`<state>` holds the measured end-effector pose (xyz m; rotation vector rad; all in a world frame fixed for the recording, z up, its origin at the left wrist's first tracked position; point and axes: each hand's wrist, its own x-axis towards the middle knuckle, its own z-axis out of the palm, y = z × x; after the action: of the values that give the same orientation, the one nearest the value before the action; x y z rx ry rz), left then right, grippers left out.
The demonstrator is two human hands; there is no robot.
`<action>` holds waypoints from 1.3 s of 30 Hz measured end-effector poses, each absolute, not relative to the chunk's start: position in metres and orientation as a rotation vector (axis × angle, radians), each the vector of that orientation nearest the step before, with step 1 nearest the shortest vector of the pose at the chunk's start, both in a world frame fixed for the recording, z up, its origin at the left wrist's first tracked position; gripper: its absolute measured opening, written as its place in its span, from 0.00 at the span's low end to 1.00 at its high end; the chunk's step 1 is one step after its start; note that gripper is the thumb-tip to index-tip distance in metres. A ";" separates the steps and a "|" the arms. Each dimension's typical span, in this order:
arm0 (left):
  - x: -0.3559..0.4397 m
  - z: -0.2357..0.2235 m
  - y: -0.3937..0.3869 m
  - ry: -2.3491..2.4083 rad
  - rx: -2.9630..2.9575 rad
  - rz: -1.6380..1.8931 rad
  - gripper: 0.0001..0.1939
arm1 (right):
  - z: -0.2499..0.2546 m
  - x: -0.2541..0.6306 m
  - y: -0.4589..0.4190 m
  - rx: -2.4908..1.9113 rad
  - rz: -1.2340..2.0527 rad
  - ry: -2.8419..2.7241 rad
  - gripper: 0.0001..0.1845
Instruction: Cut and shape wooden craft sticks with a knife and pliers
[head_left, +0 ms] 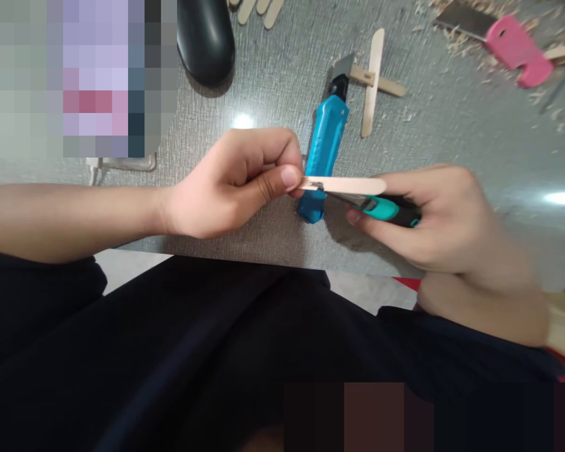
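Observation:
Between the thumb and curled fingers of my left hand is the left end of a wooden craft stick, which points to the right. My right hand is closed around a black and teal utility knife. Its blade tip meets the stick close to my left thumb, where a small dark notch or cut shows. Below the stick, on the table, lies a larger blue box cutter with its blade out. Beside that blade, two craft sticks lie crossed, the darker one with a slot in it.
A black computer mouse sits at the upper left, near more craft stick ends. At the upper right, a pink-handled blade lies among wood shavings. The grey table's front edge runs close to my body. A white cable lies at left.

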<state>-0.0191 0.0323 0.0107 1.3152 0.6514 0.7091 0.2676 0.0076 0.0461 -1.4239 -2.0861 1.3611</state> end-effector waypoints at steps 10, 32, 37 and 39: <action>-0.019 -0.002 0.018 0.666 1.301 0.863 0.24 | 0.027 0.269 0.003 -1.457 0.668 -2.258 0.02; -0.020 0.005 0.032 0.865 1.402 0.812 0.27 | 0.038 0.282 0.014 -1.345 1.115 -2.333 0.06; -0.022 0.005 0.033 0.794 1.465 0.835 0.22 | 0.042 0.279 0.014 -1.428 1.295 -2.249 0.09; -0.022 0.004 0.034 0.780 1.472 0.811 0.22 | 0.044 0.276 0.014 -1.445 1.366 -2.199 0.10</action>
<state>-0.0223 0.0337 0.0044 1.4724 0.7802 0.8113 0.2760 0.0143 0.0439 -1.4446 -2.1988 1.3655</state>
